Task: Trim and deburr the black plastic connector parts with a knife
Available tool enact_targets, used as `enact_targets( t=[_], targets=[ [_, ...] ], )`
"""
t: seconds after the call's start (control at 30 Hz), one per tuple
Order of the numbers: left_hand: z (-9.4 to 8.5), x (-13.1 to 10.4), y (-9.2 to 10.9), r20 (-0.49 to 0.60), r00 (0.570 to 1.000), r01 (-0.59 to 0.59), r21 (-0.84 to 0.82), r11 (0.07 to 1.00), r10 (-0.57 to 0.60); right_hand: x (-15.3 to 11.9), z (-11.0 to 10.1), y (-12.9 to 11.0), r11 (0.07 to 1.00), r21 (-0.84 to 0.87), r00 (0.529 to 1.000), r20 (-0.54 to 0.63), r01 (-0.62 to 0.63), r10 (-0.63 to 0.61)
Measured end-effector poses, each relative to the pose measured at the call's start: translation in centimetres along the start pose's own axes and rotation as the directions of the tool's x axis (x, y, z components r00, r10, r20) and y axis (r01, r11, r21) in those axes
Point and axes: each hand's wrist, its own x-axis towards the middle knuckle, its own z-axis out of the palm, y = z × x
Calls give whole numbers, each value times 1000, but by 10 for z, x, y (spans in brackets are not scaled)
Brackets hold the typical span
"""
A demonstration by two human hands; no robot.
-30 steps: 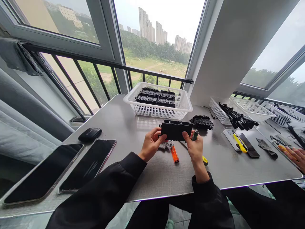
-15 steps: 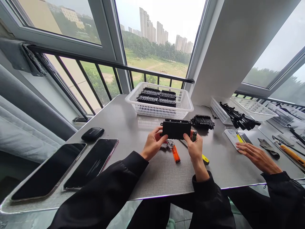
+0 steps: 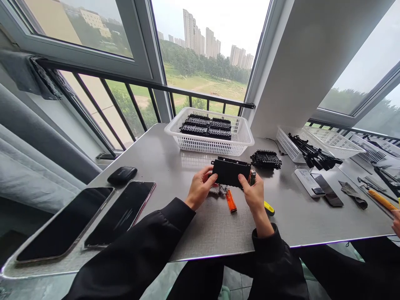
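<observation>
A flat black rectangular plastic part [image 3: 231, 171] with small tabs along its edges is held up over the table, its smooth face toward me. My left hand [image 3: 200, 187] grips its left end, thumb on the front face. At the right end my right hand [image 3: 252, 192] pinches it the same way. A small metal-topped object [image 3: 253, 176] also sticks up from my right hand, its lower part hidden by the fingers. Below lie an orange plastic piece [image 3: 231, 201] and a crumpled grey scrap [image 3: 218, 189]. A yellow-ended tool [image 3: 268, 208] shows partly behind my right wrist.
A white basket [image 3: 215, 146] holds several black ribbed parts; similar parts [image 3: 266, 160] lie beside it. Left are two phones [image 3: 121, 212] and a black case [image 3: 121, 175]. Rightward are another phone [image 3: 328, 191], a grey cloth [image 3: 353, 194], more baskets and a co-worker's hand [image 3: 396, 223].
The black part has tilted and dipped slightly in my hands. The co-worker's hand has moved away to the right edge, and the yellow item under it is gone from beside the phone.
</observation>
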Motion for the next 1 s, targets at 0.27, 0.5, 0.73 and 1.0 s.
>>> enact_targets(
  t=[0.27,0.5,0.73,1.0],
  targets=[
    [0,2,-3,-74,997,24,-6,1000,-25,0,1,7,999,-48,999,40,-2,4],
    [0,1,-4,-79,997,-9,25,1000,11,0,1,4,999,-43,1000,31,6,-4],
    [0,-1,0,-23,999,-40,9,999,40,0,-1,6,998,-62,1000,-21,12,-13],
    [2,-1,-9,39,996,-80,4,997,80,2,-2,10,997,-68,996,-85,24,-30]
  ],
)
